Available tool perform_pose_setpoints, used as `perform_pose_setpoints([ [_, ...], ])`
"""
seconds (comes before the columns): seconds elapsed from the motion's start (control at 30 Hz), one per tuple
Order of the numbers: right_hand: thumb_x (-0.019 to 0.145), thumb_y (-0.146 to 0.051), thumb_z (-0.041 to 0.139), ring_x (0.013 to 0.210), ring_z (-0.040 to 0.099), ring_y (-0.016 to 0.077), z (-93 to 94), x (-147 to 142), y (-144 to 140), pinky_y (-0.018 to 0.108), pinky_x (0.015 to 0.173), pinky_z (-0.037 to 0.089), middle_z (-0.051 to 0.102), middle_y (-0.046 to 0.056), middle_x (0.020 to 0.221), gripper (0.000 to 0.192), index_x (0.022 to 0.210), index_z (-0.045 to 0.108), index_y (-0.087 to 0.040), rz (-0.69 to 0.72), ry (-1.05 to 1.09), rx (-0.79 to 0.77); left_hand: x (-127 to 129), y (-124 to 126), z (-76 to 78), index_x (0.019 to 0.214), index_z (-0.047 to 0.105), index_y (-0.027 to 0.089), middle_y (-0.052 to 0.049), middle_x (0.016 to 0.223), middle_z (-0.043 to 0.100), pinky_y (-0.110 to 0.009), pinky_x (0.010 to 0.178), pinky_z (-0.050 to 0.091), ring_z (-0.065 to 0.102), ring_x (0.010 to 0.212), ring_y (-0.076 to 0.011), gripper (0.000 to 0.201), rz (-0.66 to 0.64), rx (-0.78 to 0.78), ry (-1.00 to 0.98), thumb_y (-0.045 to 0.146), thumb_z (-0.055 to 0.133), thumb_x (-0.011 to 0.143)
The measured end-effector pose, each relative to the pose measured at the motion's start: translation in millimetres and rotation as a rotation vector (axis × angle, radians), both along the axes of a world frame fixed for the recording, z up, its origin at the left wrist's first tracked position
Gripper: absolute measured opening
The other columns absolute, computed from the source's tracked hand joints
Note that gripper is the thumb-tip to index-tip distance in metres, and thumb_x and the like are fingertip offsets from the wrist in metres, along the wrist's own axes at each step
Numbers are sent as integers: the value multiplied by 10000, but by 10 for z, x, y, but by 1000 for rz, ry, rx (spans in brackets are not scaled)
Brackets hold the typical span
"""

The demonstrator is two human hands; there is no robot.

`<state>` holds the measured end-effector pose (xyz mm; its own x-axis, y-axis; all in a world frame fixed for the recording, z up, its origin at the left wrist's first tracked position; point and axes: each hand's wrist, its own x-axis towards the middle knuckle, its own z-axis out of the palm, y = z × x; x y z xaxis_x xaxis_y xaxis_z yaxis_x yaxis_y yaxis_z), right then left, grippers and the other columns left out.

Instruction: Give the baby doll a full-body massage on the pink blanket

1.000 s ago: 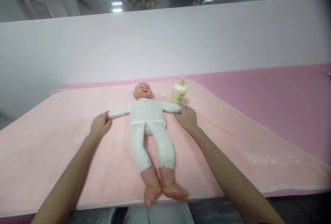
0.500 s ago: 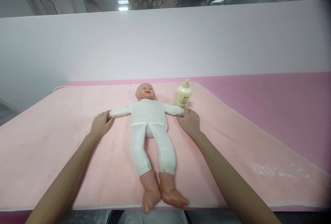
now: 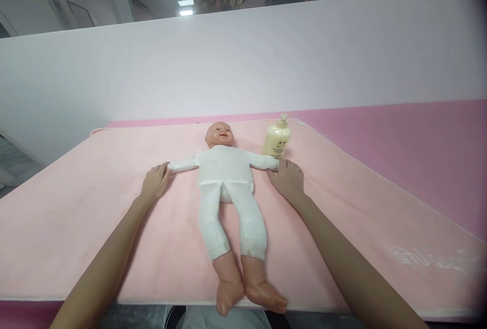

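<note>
A baby doll (image 3: pixel 226 187) in a white suit lies on its back on a pale pink blanket (image 3: pixel 76 207), arms spread out, bare feet at the near edge. My left hand (image 3: pixel 155 183) holds the end of the doll's sleeve on the left. My right hand (image 3: pixel 289 181) covers the end of the other sleeve on the right. Just behind my right hand stands a cream pump bottle (image 3: pixel 277 139), upright on the blanket.
The blanket lies on a darker pink surface (image 3: pixel 399 136) that stretches to the right. A pale partition wall (image 3: pixel 243 65) rises directly behind it. The blanket's near edge runs along the bottom of the view.
The view has shifted a little, so the doll and bottle sit slightly more to the right. Both hands keep their hold on the doll's arms.
</note>
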<state>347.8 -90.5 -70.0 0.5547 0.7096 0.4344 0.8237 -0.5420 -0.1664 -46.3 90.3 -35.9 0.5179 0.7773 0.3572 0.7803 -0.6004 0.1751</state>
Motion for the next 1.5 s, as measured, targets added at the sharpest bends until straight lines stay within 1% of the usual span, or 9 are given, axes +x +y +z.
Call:
perform_pose_setpoints([
  [0.13,867,-408,427,1095,459,332,22,-16,-7,433,884,348,530,203,1204,503,1247,460,-81,0,6,-6,-7,7,-9,1295,495,159,-126,1170,630,-404,907,428,572,1060,-286,539,-1,3,-13,463,187,973],
  [0.5,870,-401,428,1095,457,332,28,-27,3,428,866,356,520,211,1219,497,1241,453,-71,-26,-2,-30,7,9,27,1275,531,161,-116,1112,666,-388,836,440,595,995,-286,545,-25,27,-8,457,185,977],
  [0.67,870,-392,427,1101,457,341,52,-54,-7,435,874,350,526,208,1206,505,1252,446,-62,-36,-12,-31,5,19,29,1258,549,166,-100,1112,672,-366,830,436,594,1011,-281,527,-38,14,-37,451,208,975],
  [0.93,870,-393,427,1085,458,338,12,-22,4,430,871,337,532,206,1183,490,1235,455,-68,-24,-8,-25,15,24,39,1206,576,182,-97,1013,685,-340,765,431,604,947,-264,510,-29,-7,-52,450,210,973],
  [1.1,872,-391,420,1091,452,336,-9,-13,8,434,878,329,525,205,1188,492,1244,448,-71,-33,-13,-26,22,21,36,1134,590,206,-85,939,680,-332,723,412,597,900,-263,484,-20,6,-27,437,194,978],
  [1.5,864,-403,416,1065,448,340,7,-14,1,440,859,337,528,218,1172,491,1218,466,-66,-15,5,-12,22,10,36,1152,586,212,-80,968,687,-337,727,417,606,917,-264,497,-16,-3,-38,443,180,982],
])
